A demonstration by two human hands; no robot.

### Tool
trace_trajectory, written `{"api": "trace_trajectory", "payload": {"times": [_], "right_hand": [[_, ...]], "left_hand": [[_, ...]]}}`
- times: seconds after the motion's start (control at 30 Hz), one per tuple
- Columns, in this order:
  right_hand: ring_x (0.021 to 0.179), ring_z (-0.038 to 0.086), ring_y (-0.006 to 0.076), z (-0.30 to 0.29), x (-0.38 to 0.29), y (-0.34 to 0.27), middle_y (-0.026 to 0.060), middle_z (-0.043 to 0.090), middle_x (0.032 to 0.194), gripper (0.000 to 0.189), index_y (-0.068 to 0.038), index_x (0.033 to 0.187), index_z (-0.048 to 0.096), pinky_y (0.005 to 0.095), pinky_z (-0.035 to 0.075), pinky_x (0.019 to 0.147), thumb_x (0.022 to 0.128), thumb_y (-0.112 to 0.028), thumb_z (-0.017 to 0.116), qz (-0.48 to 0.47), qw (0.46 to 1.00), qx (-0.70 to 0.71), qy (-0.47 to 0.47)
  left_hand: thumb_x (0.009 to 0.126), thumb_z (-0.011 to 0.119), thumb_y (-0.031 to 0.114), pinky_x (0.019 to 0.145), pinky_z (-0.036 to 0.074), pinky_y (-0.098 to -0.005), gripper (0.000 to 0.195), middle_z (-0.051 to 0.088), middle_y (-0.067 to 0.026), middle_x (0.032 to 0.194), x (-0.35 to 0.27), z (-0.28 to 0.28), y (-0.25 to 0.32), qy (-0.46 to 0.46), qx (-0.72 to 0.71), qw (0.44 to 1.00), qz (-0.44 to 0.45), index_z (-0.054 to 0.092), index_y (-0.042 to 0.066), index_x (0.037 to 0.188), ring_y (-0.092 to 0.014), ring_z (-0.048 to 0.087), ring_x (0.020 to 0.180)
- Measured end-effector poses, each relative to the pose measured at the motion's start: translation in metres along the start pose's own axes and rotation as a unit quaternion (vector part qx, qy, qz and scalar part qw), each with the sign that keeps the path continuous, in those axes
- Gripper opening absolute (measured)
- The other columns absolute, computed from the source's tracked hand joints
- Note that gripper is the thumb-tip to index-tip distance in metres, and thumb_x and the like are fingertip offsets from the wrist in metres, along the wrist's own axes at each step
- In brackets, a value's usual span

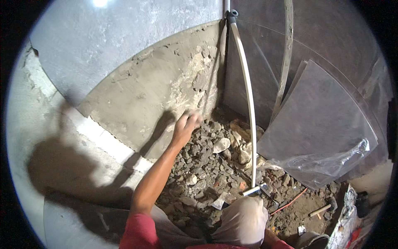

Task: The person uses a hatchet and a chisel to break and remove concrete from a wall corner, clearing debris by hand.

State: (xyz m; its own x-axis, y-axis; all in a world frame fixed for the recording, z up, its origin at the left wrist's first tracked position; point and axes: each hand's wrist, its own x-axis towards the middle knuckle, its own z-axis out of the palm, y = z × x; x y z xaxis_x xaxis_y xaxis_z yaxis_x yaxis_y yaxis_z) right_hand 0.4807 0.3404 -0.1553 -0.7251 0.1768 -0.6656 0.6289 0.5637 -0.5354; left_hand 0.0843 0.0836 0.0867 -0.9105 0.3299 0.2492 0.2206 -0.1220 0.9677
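My left hand (188, 123) reaches forward over the near edge of a pile of broken rubble (205, 158), close to the foot of a bare mortar wall (140, 93). Its fingers look bent and are blurred by motion; whether anything is between them is unclear. A larger pale stone (221, 145) lies in the rubble to the right of that hand. My right hand is out of view; only a bit of the right forearm shows beside my knee (244, 218).
A white plastic pipe (247, 84) rises from the rubble to a dark fitting (232, 14) in the corner. Large grey tiles (317, 124) lean at the right, partly under clear plastic. A bucket (312, 240), a short stick (320, 210) and an orange tube (289, 202) lie lower right.
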Motion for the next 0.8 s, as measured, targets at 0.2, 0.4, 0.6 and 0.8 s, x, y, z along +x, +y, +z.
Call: {"api": "trace_trajectory", "payload": {"times": [0.2, 0.4, 0.6, 0.8], "right_hand": [[0.081, 0.064, 0.0236, -0.007, -0.006, 0.014, 0.0149, 0.066, 0.09, 0.048, -0.002, 0.118, 0.054, 0.0393, 0.051, 0.071, 0.08, -0.026, 0.071, 0.022, 1.0, 0.017, 0.006], [0.081, 0.064, 0.0231, -0.015, -0.018, 0.029, 0.0142, 0.065, 0.091, 0.048, -0.002, 0.118, 0.053, 0.039, 0.051, 0.071, 0.079, -0.025, 0.071, 0.042, 0.999, 0.02, 0.027], [0.081, 0.063, 0.0225, -0.016, -0.038, 0.031, 0.0135, 0.065, 0.092, 0.048, -0.002, 0.118, 0.053, 0.0387, 0.051, 0.071, 0.079, -0.024, 0.071, 0.045, 0.997, 0.021, 0.059], [0.081, 0.063, 0.0219, -0.003, -0.038, -0.015, 0.0129, 0.065, 0.093, 0.048, -0.003, 0.119, 0.053, 0.0384, 0.051, 0.07, 0.079, -0.023, 0.071, -0.006, 0.996, 0.049, 0.073]], "left_hand": [[0.099, 0.049, 0.03, 0.073, 0.05, -0.0347, 0.023, 0.06, -0.0027, 0.087, -0.099, -0.053, 0.02, 0.171, -0.081, 0.959, -0.211, 0.055, 0.009, 0.106, -0.019, 0.063, 0.085], [0.097, 0.05, 0.033, 0.078, 0.044, -0.0416, 0.024, 0.055, -0.0028, 0.092, -0.143, -0.071, 0.033, 0.312, -0.275, 0.871, -0.262, 0.053, 0.011, 0.106, -0.024, 0.057, 0.087], [0.096, 0.054, 0.024, 0.087, 0.047, -0.0447, 0.013, 0.059, -0.0057, 0.09, -0.169, -0.079, 0.041, 0.297, -0.364, 0.856, -0.216, 0.052, 0.011, 0.101, -0.026, 0.06, 0.093], [0.097, 0.054, 0.021, 0.104, 0.04, -0.05, 0.016, 0.06, -0.0087, 0.101, -0.182, -0.103, 0.102, 0.343, -0.275, 0.895, 0.077, 0.05, 0.009, 0.106, -0.028, 0.058, 0.106]]}}
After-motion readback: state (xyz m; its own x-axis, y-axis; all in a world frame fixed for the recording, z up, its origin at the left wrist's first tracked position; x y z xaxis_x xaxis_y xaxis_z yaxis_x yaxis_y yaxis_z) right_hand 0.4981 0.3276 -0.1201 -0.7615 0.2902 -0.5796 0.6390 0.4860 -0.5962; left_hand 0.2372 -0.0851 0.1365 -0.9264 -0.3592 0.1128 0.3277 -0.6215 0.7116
